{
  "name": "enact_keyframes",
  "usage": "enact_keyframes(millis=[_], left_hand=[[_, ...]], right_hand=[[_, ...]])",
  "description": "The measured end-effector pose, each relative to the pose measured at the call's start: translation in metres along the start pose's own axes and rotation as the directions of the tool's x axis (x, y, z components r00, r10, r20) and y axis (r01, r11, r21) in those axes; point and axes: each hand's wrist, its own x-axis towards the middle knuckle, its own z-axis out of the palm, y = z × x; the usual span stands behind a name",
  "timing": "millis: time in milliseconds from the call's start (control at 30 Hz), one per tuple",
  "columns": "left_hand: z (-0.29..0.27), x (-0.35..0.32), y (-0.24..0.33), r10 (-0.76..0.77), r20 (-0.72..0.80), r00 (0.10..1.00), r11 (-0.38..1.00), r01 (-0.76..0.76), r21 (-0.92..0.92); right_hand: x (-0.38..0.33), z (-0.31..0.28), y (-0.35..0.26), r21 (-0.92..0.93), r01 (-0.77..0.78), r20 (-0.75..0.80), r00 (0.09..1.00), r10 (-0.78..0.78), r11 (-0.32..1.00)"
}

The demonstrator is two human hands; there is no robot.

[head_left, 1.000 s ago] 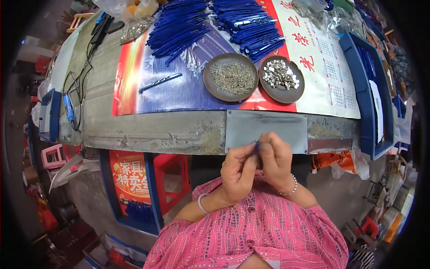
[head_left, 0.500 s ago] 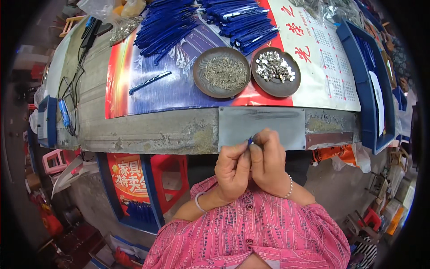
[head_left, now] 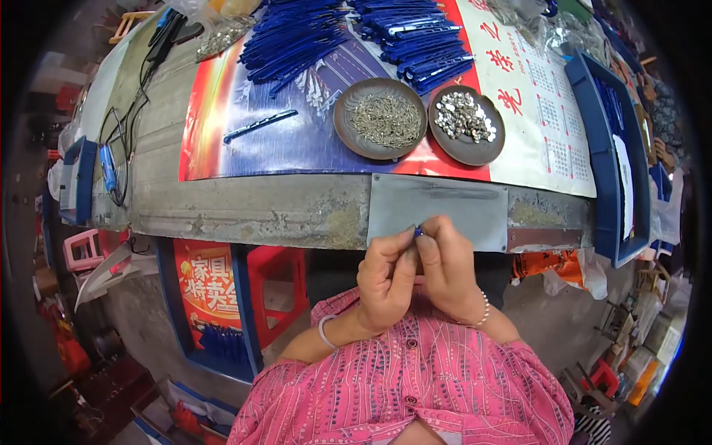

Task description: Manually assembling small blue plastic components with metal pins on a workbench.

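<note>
My left hand (head_left: 386, 280) and my right hand (head_left: 449, 273) meet just off the table's front edge, before a grey metal plate (head_left: 460, 211). Fingers and thumbs of both are pinched on a slim blue piece (head_left: 418, 231); only its small end shows, the rest hidden by the fingers. Beyond the plate sits a round brown dish (head_left: 345, 139) of small metal pins (head_left: 386, 121). Touching its right side, a second brown dish (head_left: 475, 154) carries small shiny silver discs (head_left: 463, 117). One slim dark-blue strip (head_left: 259, 126) lies alone to the left.
Two heaps of blue strips (head_left: 293, 44) lie at the back on a printed poster sheet (head_left: 311, 159). A blue tray (head_left: 612, 170) stands at the right. Another blue tray (head_left: 245, 297) with strips is below the table, beside a red stool (head_left: 278, 300). A blue-handled corded tool (head_left: 108, 169) lies left.
The view has shifted slightly, so the table items appear a little to the right. Both hands keep their pinch on the blue piece, which shows less between the fingertips.
</note>
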Motion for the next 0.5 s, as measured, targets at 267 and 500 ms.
enact_keyframes(millis=[267,500], left_hand=[[-0.002,-0.005,0.006,0.058,-0.061,0.996,0.998,-0.059,-0.007],[-0.004,-0.006,-0.002,0.148,-0.045,0.988,0.987,-0.144,0.076]], right_hand=[[0.003,0.006,0.008,-0.019,0.372,-0.181,0.912,-0.369,0.928],[-0.006,0.011,0.003,-0.267,0.354,-0.124,0.910,-0.396,0.896]])
